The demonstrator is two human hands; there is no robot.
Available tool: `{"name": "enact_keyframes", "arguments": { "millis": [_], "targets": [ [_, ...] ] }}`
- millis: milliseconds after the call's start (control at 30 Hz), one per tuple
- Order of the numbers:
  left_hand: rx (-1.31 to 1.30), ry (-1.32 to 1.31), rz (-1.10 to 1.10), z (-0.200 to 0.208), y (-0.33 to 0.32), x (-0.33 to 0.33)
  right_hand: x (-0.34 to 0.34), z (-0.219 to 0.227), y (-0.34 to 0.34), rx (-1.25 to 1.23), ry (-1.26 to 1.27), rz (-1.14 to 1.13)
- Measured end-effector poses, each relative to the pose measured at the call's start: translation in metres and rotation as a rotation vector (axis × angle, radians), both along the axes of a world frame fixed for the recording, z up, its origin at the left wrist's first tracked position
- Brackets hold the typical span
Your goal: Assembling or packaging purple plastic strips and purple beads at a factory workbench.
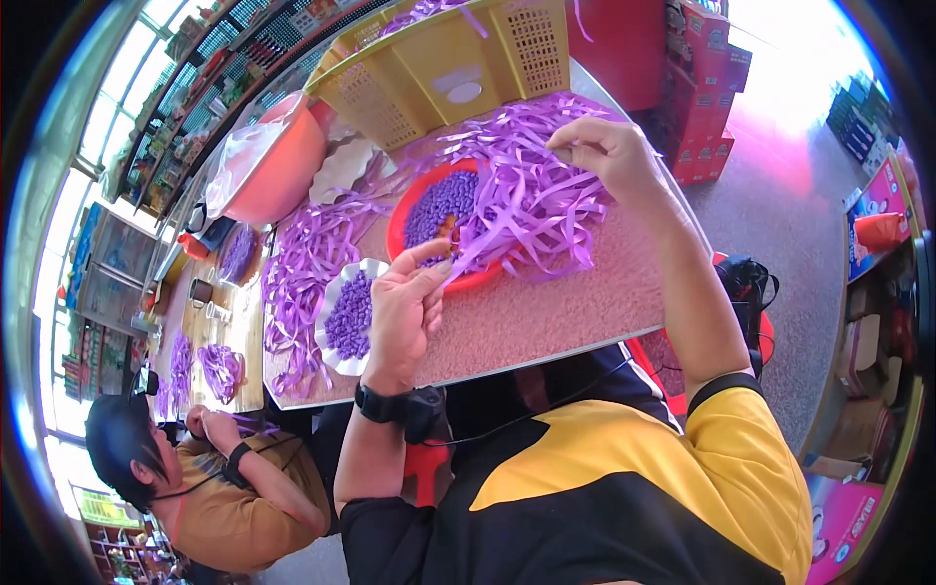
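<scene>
My left hand [408, 314] is closed, its thumb and forefinger pinching the end of a purple ribbon [470, 255]. Beneath its fingertips is a red bowl [397, 226] of small purple beads [439, 202]. A big tangle of purple ribbons [531, 200] hangs over the bowl's right side and spreads across the table. Over the far right of this tangle, my right hand [612, 161] is closed in a pinch; what its fingertips hold is too small to make out. Left of my left hand, more purple beads [349, 320] fill a white dish with a wavy rim [336, 357].
A yellow plastic basket [419, 93] stands at the table's far edge, beside a pink basin [268, 171] with a clear bag. Ribbons [307, 263] cover the table's left side. At lower left, a co-worker [244, 507] handles purple ribbons. Red boxes [697, 107] are stacked beyond the table.
</scene>
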State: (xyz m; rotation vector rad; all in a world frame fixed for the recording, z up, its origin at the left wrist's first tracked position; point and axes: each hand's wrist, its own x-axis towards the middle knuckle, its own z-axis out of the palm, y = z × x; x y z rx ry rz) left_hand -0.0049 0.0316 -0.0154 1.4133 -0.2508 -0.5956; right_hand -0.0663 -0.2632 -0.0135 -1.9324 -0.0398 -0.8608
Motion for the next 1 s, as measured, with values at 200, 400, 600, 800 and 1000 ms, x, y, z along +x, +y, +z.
{"name": "enact_keyframes", "arguments": {
  "millis": [200, 400, 600, 800, 1000],
  "targets": [
    [-0.197, 0.01, -0.087, 0.006, -0.025, -0.007, -0.001, -0.003, 0.019, -0.082, 0.001, 0.177],
    [-0.297, 0.033, -0.142, 0.006, -0.052, -0.001, -0.004, -0.002, 0.026, -0.273, -0.053, 0.175],
    [-0.35, 0.073, -0.23, 0.006, -0.061, 0.01, -0.007, -0.001, 0.027, -0.294, -0.067, 0.162],
    [-0.309, 0.059, -0.198, 0.003, -0.064, 0.012, -0.007, -0.002, 0.024, -0.322, -0.072, 0.135],
    [-0.382, 0.081, -0.154, 0.002, -0.064, 0.005, -0.003, -0.004, 0.039, -0.178, -0.115, 0.067]
  ]
}}
